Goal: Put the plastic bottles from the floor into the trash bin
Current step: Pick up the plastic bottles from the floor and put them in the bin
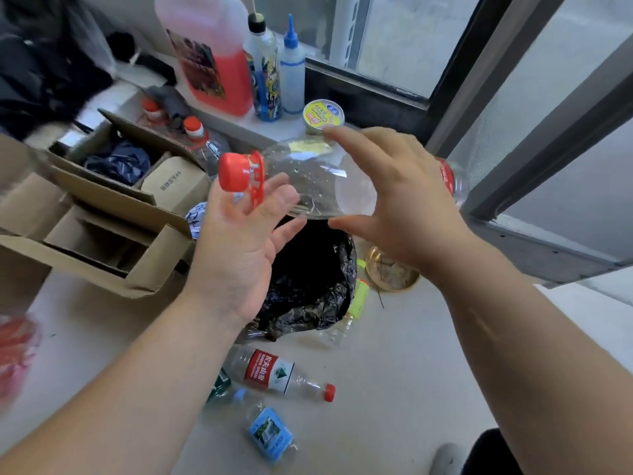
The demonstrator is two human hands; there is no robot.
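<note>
A large clear plastic bottle (pixel 308 176) with a red cap and red handle lies on its side in the air, right above the trash bin (pixel 308 303) lined with a black bag. My left hand (pixel 236 255) is palm up under its neck, fingertips touching the handle. My right hand (pixel 404 200) spans the body, index finger on top and thumb beneath. On the floor near the bin lie a red-label bottle (pixel 274 371), a crushed blue-label bottle (pixel 270 433) and a yellow-label bottle (pixel 356 299).
Open cardboard boxes (pixel 102 214) stand left of the bin, with more red-capped bottles behind them. A brass bowl (pixel 394 272) sits on the floor to its right. A red-liquid jug (pixel 212 56) and small bottles line the sill. The window frame (pixel 513 166) runs along the right.
</note>
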